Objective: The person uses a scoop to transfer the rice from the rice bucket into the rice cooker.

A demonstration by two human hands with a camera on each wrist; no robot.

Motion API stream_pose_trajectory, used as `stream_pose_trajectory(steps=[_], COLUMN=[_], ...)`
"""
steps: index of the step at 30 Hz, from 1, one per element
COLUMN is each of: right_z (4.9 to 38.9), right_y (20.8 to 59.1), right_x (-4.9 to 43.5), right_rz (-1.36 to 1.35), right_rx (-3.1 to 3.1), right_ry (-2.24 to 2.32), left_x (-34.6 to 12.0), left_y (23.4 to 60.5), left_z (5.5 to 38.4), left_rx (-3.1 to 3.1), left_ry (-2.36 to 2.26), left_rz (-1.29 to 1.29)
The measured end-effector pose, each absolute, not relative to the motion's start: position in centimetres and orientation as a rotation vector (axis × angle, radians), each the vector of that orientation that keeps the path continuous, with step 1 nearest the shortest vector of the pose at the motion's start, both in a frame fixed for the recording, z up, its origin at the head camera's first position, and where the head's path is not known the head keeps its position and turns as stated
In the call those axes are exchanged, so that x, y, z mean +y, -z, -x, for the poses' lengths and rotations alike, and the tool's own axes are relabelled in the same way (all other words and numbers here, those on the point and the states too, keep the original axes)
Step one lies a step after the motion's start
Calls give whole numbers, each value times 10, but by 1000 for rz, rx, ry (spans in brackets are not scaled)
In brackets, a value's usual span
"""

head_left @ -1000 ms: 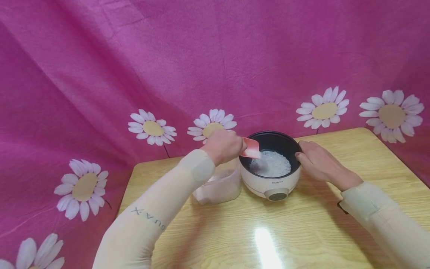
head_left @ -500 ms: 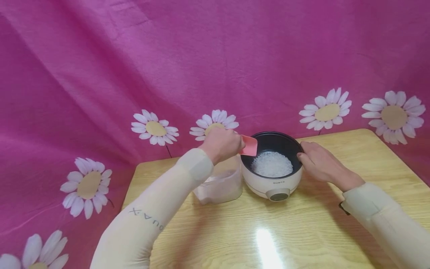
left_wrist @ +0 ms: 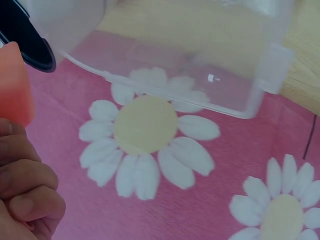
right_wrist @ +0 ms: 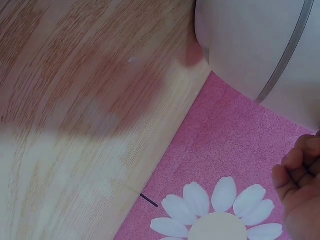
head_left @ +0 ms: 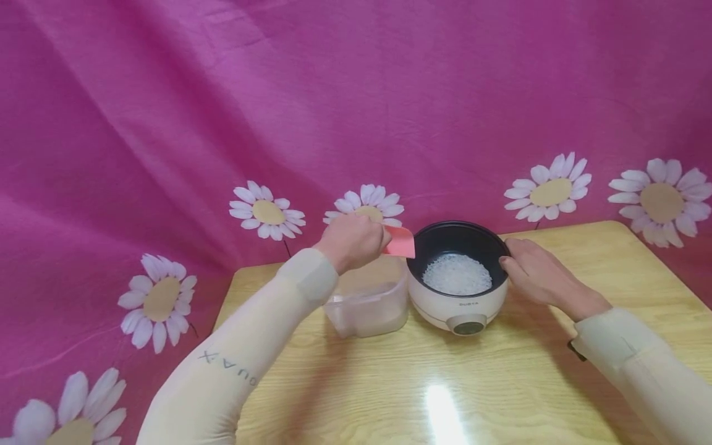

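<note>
My left hand [head_left: 355, 242] grips a pink scoop [head_left: 400, 241], held between the clear plastic container [head_left: 367, 312] and the electric cooker's left rim. In the left wrist view, the fingers curl below the scoop [left_wrist: 15, 87], whose handle is hidden. The white electric cooker [head_left: 428, 306] has a black inside and a round front knob. A mound of white rice [head_left: 457, 274] lies in its bottom. My right hand [head_left: 542, 272] holds the cooker's right edge, thumb at the rim. Its curled fingers [right_wrist: 302, 155] show beside the cooker's wall in the right wrist view.
Both vessels stand side by side on a wooden table [head_left: 356, 383]. Behind the table hangs a magenta cloth [head_left: 356, 93] printed with white daisies. The container's contents are mostly hidden by the left hand and sleeve.
Rice was falling from the scoop one second ago; now none falls. My left hand has drawn the scoop leftward, away from the cooker's opening. The right hand keeps its hold.
</note>
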State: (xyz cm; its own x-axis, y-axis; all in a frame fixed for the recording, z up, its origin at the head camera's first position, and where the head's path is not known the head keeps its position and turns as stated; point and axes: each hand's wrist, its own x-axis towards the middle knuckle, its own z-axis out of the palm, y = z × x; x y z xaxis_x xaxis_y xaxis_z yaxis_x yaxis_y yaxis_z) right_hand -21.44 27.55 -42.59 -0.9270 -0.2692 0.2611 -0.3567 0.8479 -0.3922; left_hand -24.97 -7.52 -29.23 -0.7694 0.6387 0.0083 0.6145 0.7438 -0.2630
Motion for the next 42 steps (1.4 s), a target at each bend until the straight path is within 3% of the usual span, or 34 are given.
stream_pose_trajectory(steps=[12, 42], right_z=[213, 213], right_y=[430, 430], right_x=[277, 279], right_rz=[-521, -512], right_rx=[-2801, -2815], right_ry=[-634, -635], left_x=[-113, -130], left_y=[296, 332], left_z=[241, 234], left_rx=[-3032, -3098], left_ry=[-203, -406], left_rz=[873, 875])
